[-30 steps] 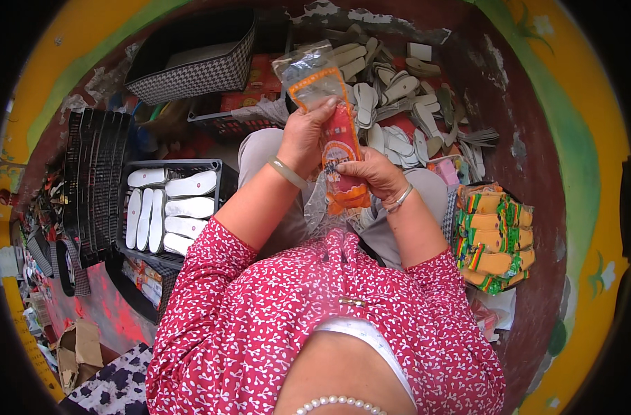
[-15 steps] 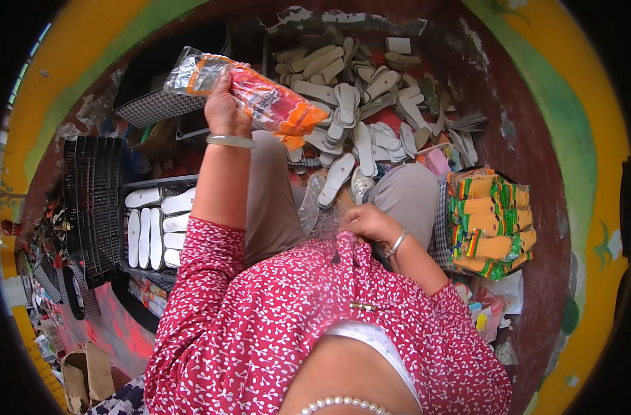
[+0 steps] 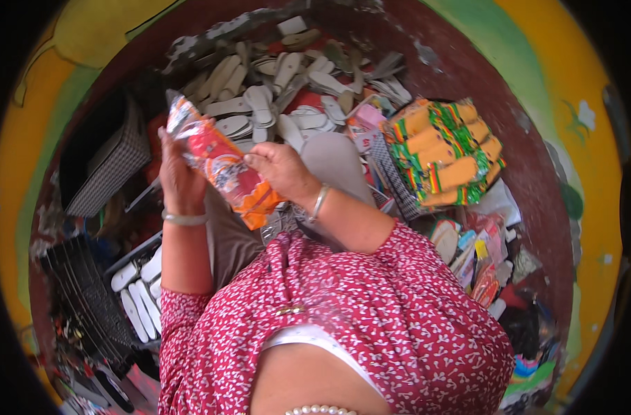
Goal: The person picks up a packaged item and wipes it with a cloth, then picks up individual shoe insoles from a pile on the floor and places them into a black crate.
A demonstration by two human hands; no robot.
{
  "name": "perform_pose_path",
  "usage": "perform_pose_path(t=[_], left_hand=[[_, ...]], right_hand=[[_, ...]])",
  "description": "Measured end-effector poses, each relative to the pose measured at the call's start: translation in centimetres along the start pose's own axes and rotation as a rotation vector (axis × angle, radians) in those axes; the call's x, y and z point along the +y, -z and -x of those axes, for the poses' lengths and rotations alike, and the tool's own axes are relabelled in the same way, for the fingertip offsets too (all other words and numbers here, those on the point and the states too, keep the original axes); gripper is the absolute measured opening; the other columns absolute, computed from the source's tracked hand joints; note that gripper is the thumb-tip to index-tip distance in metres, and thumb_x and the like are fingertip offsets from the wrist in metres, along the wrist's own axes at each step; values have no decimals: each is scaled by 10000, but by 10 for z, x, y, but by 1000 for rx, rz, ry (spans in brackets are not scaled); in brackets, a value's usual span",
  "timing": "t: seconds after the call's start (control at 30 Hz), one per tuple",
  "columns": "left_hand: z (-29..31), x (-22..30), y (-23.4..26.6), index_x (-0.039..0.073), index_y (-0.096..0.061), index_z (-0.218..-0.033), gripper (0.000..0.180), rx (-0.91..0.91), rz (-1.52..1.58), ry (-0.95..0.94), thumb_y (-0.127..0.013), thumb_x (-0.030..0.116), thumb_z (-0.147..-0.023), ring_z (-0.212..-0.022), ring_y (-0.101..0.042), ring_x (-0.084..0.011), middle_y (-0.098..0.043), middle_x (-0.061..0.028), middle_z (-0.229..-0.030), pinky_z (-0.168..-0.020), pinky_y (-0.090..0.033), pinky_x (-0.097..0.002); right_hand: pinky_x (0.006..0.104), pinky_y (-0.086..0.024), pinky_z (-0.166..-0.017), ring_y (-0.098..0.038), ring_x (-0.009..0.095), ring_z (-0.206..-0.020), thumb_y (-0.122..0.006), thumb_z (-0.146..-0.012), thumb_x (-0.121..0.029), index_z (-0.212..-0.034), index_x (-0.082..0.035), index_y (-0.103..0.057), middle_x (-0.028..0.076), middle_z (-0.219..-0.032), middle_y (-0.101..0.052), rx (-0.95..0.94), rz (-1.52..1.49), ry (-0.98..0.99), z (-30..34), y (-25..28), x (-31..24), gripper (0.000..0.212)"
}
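Observation:
I hold an orange-and-clear plastic packet (image 3: 220, 158) with something red inside, probably insoles, at a slant over my lap. My left hand (image 3: 181, 176) is along its left edge, with the fingers partly hidden behind it. On the right edge, my right hand (image 3: 286, 171) pinches the packet, thumb on top and fingers curled underneath. White insoles (image 3: 259, 104) lie in a loose heap beyond my knees. Right of my lap stands a checked basket (image 3: 393, 176) topped with several yellow insoles in green packaging (image 3: 440, 155).
At the left, a crate holds white insoles (image 3: 137, 304), beside a black slatted crate (image 3: 87, 294). A dark checked basket (image 3: 108, 169) leans at the far left. Mixed packets (image 3: 485, 259) are piled low on the right. A maroon wall (image 3: 516, 173) curves behind.
My right hand has come up from my lap and taken the packet's right edge. My left hand has lowered the packet toward me. The view has turned to the right.

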State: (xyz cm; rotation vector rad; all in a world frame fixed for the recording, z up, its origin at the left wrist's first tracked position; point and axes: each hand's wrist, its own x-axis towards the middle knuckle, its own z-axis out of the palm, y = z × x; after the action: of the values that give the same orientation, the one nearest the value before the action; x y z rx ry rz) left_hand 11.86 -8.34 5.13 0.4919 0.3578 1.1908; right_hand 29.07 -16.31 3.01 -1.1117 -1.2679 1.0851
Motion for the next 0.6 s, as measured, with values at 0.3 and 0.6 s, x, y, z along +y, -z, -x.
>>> perform_pose_path(t=[0.3,0.6], left_hand=[[37,-30,-27,-19,-311,-1319,516,118,-143,178,-495,237,-911,-1165,-470,-288,-476,-182,-1260,-973,-395,-412],[43,110,84,-5,-250,-1379,562,178,-106,-101,-508,104,-891,-1271,-350,-254,-354,-155,-1392,-1088,-212,-414]], right_hand=[[334,-476,-676,-609,312,-779,-481,-842,-72,-983,-52,-602,153,-901,-618,443,709,586,12,86,-37,186],[266,-470,-753,-634,210,-784,-451,-893,-63,-1106,44,-475,174,-954,-638,1457,775,484,186,283,-177,239]])
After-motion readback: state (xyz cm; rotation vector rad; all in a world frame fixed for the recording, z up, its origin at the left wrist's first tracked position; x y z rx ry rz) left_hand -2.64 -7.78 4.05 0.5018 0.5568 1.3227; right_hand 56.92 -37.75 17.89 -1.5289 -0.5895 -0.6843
